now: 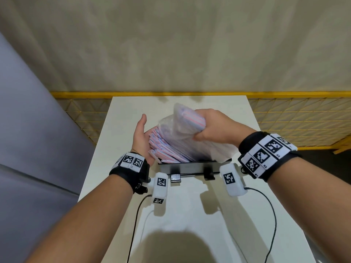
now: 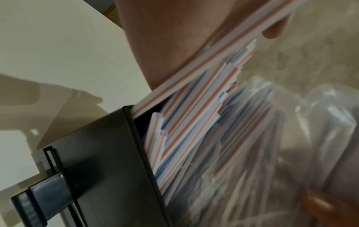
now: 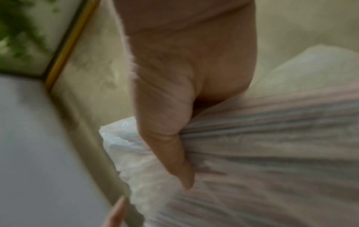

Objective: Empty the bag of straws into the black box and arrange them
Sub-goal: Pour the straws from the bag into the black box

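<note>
A black box [image 1: 190,166] [image 2: 101,161] stands on the white table, stuffed with red, white and blue striped straws [image 1: 167,147] [image 2: 186,122] that lean out to the left. My right hand [image 1: 210,126] grips the clear plastic bag [image 1: 182,122] [image 3: 252,153] above the box, with straws still showing inside it. In the right wrist view my thumb [image 3: 174,145] presses into the bunched plastic. My left hand [image 1: 141,135] is flat and open against the left side of the straw pile, palm [image 2: 165,38] touching the outermost straws.
The white table [image 1: 199,215] is narrow, with edges close on both sides. A yellow mesh fence [image 1: 294,118] runs behind it and a grey partition [image 1: 28,130] stands at the left. Cables [image 1: 271,215] trail from the wrist cameras across the near tabletop.
</note>
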`<state>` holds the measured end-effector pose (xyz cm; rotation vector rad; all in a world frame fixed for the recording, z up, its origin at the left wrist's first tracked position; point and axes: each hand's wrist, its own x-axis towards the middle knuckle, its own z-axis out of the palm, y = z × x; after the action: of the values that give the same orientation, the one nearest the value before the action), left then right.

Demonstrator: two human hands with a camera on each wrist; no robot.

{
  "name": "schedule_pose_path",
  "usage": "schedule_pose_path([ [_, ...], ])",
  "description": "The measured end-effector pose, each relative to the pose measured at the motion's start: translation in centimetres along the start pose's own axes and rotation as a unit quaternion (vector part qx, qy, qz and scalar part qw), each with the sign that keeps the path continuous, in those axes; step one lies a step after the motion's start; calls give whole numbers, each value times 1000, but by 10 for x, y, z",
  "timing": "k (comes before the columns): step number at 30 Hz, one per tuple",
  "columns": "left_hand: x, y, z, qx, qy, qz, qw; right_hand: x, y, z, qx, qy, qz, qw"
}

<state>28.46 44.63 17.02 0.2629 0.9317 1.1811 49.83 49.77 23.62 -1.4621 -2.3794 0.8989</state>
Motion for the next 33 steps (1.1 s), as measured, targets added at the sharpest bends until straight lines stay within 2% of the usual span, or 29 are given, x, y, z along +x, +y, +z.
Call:
schedule_pose_path([
  [2, 1, 1, -2, 5, 13, 2, 1000, 0, 2, -1, 58, 7, 12, 998],
  [5, 3, 2, -7, 10, 37, 7, 999, -2, 4, 0, 84, -11, 15, 996],
  [8, 6, 2, -12, 18, 87, 21, 996, -2, 5, 3, 29, -22, 10, 999],
  [11, 10, 1, -15, 50, 107, 26, 993, -2, 5, 8, -31, -51, 5, 998],
  [16, 11, 3, -12, 60, 123, 48, 989, 0, 7, 12, 22, -27, 7, 999],
  [19, 12, 7, -15, 49, 150, 62, 986, 1, 11, 16, 5, -36, 5, 999],
  [25, 26, 12, -27, 120, 246, 80, 959, 6, 15, 18, -8, -29, 12, 999],
  [27, 28, 13, -28, 107, 233, 76, 964, 7, 15, 21, -30, -47, 15, 998],
  [30, 24, 11, -26, 58, 153, 31, 986, 8, 12, 26, -44, -59, 25, 997],
  [33, 20, 13, -22, 11, 54, -1, 998, 12, 9, 29, 61, -25, 31, 997],
])
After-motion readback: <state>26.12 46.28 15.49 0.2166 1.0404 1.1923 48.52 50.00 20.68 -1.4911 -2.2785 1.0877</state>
